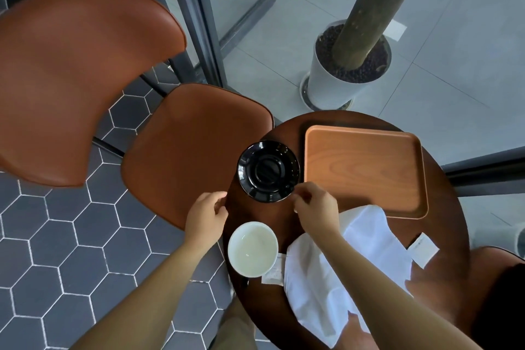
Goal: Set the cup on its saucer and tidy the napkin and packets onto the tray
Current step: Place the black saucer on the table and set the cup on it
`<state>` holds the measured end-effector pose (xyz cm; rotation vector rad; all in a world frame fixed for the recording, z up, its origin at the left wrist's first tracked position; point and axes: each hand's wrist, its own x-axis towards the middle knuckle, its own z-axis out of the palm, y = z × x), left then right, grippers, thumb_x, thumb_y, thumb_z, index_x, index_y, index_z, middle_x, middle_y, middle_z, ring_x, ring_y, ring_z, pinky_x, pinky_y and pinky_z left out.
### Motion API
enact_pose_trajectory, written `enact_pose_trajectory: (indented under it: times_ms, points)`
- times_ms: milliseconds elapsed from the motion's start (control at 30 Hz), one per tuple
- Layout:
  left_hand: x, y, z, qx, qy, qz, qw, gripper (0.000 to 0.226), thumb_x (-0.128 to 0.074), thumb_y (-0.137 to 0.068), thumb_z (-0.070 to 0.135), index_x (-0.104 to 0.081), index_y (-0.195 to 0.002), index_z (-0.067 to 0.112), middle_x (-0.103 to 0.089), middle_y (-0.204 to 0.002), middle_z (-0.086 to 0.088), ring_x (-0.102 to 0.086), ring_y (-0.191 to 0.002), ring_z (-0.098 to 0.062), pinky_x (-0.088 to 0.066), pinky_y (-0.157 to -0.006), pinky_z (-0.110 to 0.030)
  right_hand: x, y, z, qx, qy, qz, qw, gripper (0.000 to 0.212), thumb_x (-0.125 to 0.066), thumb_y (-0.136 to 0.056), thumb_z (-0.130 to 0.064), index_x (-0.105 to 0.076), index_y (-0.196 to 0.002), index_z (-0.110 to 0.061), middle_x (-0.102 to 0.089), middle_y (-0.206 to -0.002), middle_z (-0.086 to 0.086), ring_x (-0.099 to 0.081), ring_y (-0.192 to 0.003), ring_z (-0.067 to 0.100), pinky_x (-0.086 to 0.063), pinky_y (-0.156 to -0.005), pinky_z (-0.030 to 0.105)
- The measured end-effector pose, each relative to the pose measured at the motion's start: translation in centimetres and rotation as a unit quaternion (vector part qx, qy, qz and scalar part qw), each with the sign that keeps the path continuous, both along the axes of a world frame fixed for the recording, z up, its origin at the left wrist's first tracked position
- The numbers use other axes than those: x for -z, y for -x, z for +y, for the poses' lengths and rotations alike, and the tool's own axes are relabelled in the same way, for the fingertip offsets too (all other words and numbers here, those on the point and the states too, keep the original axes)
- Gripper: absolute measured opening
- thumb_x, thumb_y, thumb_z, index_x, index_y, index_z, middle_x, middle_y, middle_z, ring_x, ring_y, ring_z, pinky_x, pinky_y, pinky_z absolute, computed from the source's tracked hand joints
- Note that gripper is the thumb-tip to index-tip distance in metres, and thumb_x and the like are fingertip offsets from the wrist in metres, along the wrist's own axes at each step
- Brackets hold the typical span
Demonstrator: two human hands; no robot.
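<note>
We count 1 black saucer (269,171), 1 white cup (252,248), 1 white cloth napkin (349,267), 2 paper packets and 1 wooden tray (366,170), all on 1 round dark table (443,287). The saucer lies bare at the table's far left, just beside the tray's left edge. The cup stands apart from it, nearer to us at the table's left edge, with pale liquid inside. The napkin lies crumpled across the table's middle, its far corner close to the tray's near rim. 1 packet (273,273) sits between cup and napkin, partly tucked under both; the other packet (423,249) lies just right of the napkin. The tray carries nothing.

Our right hand (315,204) reaches over the napkin, its grip narrow, thumb and fingers pinched at the saucer's near rim. Our left hand (206,216) hovers off the table's left edge, fingers loosely curled and holding nothing.

Beyond stand 2 brown chairs (196,150) and 1 white planter (345,71).
</note>
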<state>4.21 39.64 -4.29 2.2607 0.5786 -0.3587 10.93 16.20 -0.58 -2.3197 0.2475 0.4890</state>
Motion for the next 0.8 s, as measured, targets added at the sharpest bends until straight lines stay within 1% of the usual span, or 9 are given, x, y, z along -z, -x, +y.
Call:
enact_pose_trajectory:
  times_ms: [100, 200, 333, 400, 467, 533, 600, 700, 800]
  points:
    - [0.5, 1.9, 0.3, 0.087, -0.05, -0.048, 0.994, 0.038, -0.061, -0.091, 0.003, -0.063, -0.128, 0.012, -0.062, -0.119, -0.006, -0.062, -0.095, -0.022, -0.052, -0.081, -0.034, -1.3, 3.3, -0.3, 0.029, -0.063, 0.036, 0.997, 0.015, -0.063, -0.09, -0.017, -0.068, -0.098, -0.029, -0.072, -0.077, -0.008, -0.07, -0.076, 0.008, -0.058, -0.075, 0.034]
    - [1.0, 2.8, 0.4, 0.22, -0.125, -0.099, 0.962, 0.043, -0.066, -0.087, 0.001, -0.062, -0.13, 0.008, -0.06, -0.125, -0.012, -0.059, -0.114, -0.031, -0.057, -0.087, -0.044, -2.2, 7.4, -0.6, 0.061, -0.077, 0.029, 0.995, 0.018, -0.064, -0.089, -0.018, -0.064, -0.089, -0.036, -0.071, -0.077, -0.019, -0.068, -0.074, 0.001, -0.053, -0.068, 0.023]
    - [1.7, 1.9, 0.3, 0.321, -0.193, -0.119, 0.919, 0.042, -0.061, -0.096, 0.016, -0.055, -0.137, 0.007, -0.05, -0.14, -0.018, -0.044, -0.136, -0.036, -0.051, -0.101, -0.047, -2.1, 13.7, -0.4, 0.106, -0.085, 0.052, 0.989, 0.018, -0.067, -0.082, -0.015, -0.065, -0.08, -0.033, -0.071, -0.076, -0.015, -0.067, -0.074, 0.005, -0.051, -0.067, 0.024]
    - [1.9, 1.3, 0.0, 0.346, -0.206, -0.118, 0.908, 0.042, -0.061, -0.097, 0.019, -0.055, -0.136, 0.006, -0.049, -0.141, -0.021, -0.042, -0.137, -0.039, -0.054, -0.097, -0.048, -1.6, 16.3, 0.2, 0.116, -0.088, 0.076, 0.986, 0.016, -0.07, -0.076, -0.016, -0.065, -0.078, -0.031, -0.069, -0.071, -0.013, -0.064, -0.069, 0.004, -0.046, -0.065, 0.021]
    - [2.3, 1.2, 0.1, 0.363, -0.208, -0.113, 0.901, 0.049, -0.068, -0.091, 0.013, -0.054, -0.138, 0.005, -0.048, -0.142, -0.023, -0.04, -0.138, -0.043, -0.054, -0.095, -0.05, -0.8, 18.2, 1.2, 0.11, -0.091, 0.1, 0.985, 0.017, -0.074, -0.067, -0.028, -0.063, -0.08, -0.031, -0.066, -0.071, -0.011, -0.061, -0.067, 0.004, -0.046, -0.061, 0.016]
    - [3.0, 1.6, 0.2, 0.366, -0.184, -0.103, 0.906, 0.064, -0.067, -0.088, 0.004, -0.043, -0.147, 0.007, -0.038, -0.151, -0.023, -0.028, -0.146, -0.04, -0.045, -0.107, -0.047, 0.1, 19.3, 2.2, 0.09, -0.081, 0.104, 0.987, 0.03, -0.076, -0.059, -0.047, -0.06, -0.081, -0.034, -0.066, -0.077, -0.011, -0.061, -0.074, 0.001, -0.047, -0.062, 0.014]
    - [3.9, 2.2, 0.2, 0.345, -0.158, -0.096, 0.92, 0.067, -0.058, -0.095, 0.007, -0.029, -0.155, 0.012, -0.024, -0.16, -0.018, -0.015, -0.153, -0.031, -0.031, -0.118, -0.039, 1.1, 19.7, 3.4, 0.067, -0.06, 0.091, 0.992, 0.04, -0.075, -0.057, -0.059, -0.055, -0.083, -0.036, -0.062, -0.085, -0.013, -0.059, -0.081, -0.001, -0.046, -0.064, 0.015]
    - [4.9, 2.3, 0.0, 0.321, -0.147, -0.076, 0.932, 0.072, -0.059, -0.096, 0.019, -0.021, -0.157, 0.015, -0.014, -0.164, -0.012, -0.006, -0.154, -0.021, -0.024, -0.121, -0.035, 2.6, 19.4, 4.5, 0.088, -0.054, 0.08, 0.991, 0.038, -0.076, -0.061, -0.061, -0.052, -0.079, -0.036, -0.059, -0.087, -0.015, -0.056, -0.081, -0.005, -0.039, -0.059, 0.011]
    - [5.0, 2.2, 0.1, 0.336, -0.18, -0.104, 0.919, 0.073, -0.065, -0.09, 0.014, -0.029, -0.154, 0.012, -0.021, -0.162, -0.015, -0.014, -0.153, -0.027, -0.035, -0.117, -0.041, 3.7, 19.4, 4.9, 0.094, -0.063, 0.051, 0.992, 0.029, -0.078, -0.069, -0.051, -0.056, -0.076, -0.035, -0.06, -0.085, -0.014, -0.058, -0.079, 0.0, -0.039, -0.061, 0.01]
